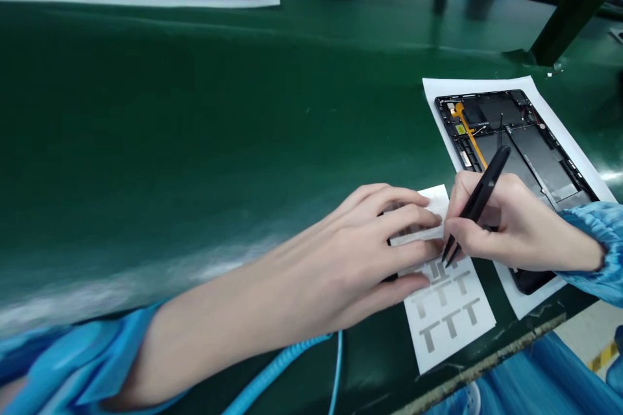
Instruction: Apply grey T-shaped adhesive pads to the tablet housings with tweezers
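The left hand (360, 253) was laid flat across the upper end of a white backing sheet (452, 356), its fingers (409, 207) extended and pressing down rather than closed on anything, with a white strip (418, 233) showing beneath them. The black tweezers (479, 198) were gripped pen-fashion by the right hand (516, 220), their fine tips brought against the sheet beside the left fingers, just above rows of matte grey T-shaped pieces (450, 324). The sheet was lying on a glossy green surface (195, 110), overlapping a larger white paper (440, 94) on which an opened tablet housing (506, 142) was placed, its orange flex cable (467, 133) visible. A coiled blue cord (277, 369) was seen below the left forearm.
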`<act>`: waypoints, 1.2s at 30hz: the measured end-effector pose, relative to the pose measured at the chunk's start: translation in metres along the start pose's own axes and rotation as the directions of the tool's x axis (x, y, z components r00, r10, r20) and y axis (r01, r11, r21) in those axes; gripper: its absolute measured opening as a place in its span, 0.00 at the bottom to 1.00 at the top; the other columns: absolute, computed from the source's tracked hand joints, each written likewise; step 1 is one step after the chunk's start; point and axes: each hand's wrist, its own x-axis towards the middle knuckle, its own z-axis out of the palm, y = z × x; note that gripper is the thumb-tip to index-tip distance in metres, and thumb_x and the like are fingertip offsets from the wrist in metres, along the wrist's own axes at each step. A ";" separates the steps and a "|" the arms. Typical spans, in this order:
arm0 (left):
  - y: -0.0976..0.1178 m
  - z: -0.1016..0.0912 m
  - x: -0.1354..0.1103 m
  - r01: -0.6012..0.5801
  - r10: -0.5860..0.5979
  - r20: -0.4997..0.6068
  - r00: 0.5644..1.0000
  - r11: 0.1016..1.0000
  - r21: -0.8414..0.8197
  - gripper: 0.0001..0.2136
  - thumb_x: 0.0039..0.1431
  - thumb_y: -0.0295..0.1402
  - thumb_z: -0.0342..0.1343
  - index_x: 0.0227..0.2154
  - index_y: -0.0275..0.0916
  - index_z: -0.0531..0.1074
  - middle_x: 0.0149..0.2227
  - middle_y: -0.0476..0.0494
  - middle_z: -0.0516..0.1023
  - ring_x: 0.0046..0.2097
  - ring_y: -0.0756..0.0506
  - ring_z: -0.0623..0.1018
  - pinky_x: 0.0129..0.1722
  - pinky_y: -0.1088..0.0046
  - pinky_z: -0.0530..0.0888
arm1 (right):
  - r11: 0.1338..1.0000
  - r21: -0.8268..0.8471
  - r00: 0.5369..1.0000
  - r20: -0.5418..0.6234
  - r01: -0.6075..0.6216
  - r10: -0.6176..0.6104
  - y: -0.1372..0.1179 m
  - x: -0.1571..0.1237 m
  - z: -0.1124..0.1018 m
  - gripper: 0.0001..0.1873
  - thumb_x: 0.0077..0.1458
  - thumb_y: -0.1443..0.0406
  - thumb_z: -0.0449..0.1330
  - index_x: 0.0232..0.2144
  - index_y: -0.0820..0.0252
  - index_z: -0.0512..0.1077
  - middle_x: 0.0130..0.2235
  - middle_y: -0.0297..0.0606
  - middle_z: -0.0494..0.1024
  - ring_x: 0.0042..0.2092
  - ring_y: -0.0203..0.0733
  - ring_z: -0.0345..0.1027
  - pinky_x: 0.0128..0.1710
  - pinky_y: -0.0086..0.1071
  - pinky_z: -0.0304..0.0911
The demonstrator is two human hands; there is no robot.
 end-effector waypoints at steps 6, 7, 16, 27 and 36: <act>0.000 0.000 0.000 0.003 -0.003 0.005 1.000 1.000 -0.029 0.09 0.70 0.32 0.44 0.42 0.41 0.70 0.45 0.46 0.72 0.55 0.43 0.65 0.56 0.63 0.63 | 1.000 0.019 0.999 0.041 0.005 -0.006 0.002 -0.002 -0.003 0.08 0.57 0.71 0.52 0.25 0.60 0.63 0.27 0.31 0.66 0.26 0.33 0.66 0.24 0.26 0.61; 0.000 -0.001 0.000 0.005 -0.005 0.007 1.000 1.000 -0.030 0.09 0.69 0.32 0.44 0.42 0.41 0.70 0.45 0.46 0.71 0.56 0.43 0.65 0.56 0.63 0.63 | 1.000 0.010 0.999 0.045 0.011 -0.012 0.003 -0.002 -0.003 0.08 0.57 0.70 0.53 0.25 0.60 0.63 0.27 0.32 0.66 0.27 0.33 0.66 0.25 0.26 0.61; -0.003 -0.004 -0.001 -0.011 0.011 0.060 0.998 1.000 -0.006 0.09 0.69 0.32 0.45 0.44 0.42 0.71 0.47 0.45 0.71 0.57 0.44 0.64 0.55 0.66 0.63 | 0.996 0.091 0.999 0.031 0.023 -0.026 -0.003 0.000 -0.005 0.13 0.59 0.71 0.58 0.24 0.60 0.61 0.23 0.28 0.67 0.26 0.32 0.69 0.24 0.24 0.63; 0.026 -0.005 0.033 -0.260 0.250 0.087 0.964 0.955 0.140 0.09 0.69 0.30 0.46 0.43 0.35 0.71 0.41 0.44 0.77 0.49 0.44 0.71 0.52 0.64 0.66 | 0.970 0.232 0.536 -0.830 0.077 0.156 0.003 -0.097 0.030 0.11 0.56 0.66 0.66 0.25 0.59 0.67 0.25 0.31 0.73 0.22 0.32 0.67 0.21 0.25 0.67; 0.031 0.014 0.040 -0.292 0.282 0.089 0.955 0.948 0.123 0.11 0.69 0.31 0.48 0.39 0.33 0.74 0.39 0.47 0.80 0.43 0.45 0.77 0.49 0.64 0.73 | 0.992 0.121 0.382 -0.919 0.036 0.098 0.010 -0.091 0.063 0.12 0.54 0.75 0.62 0.25 0.57 0.65 0.24 0.29 0.73 0.24 0.32 0.66 0.24 0.26 0.65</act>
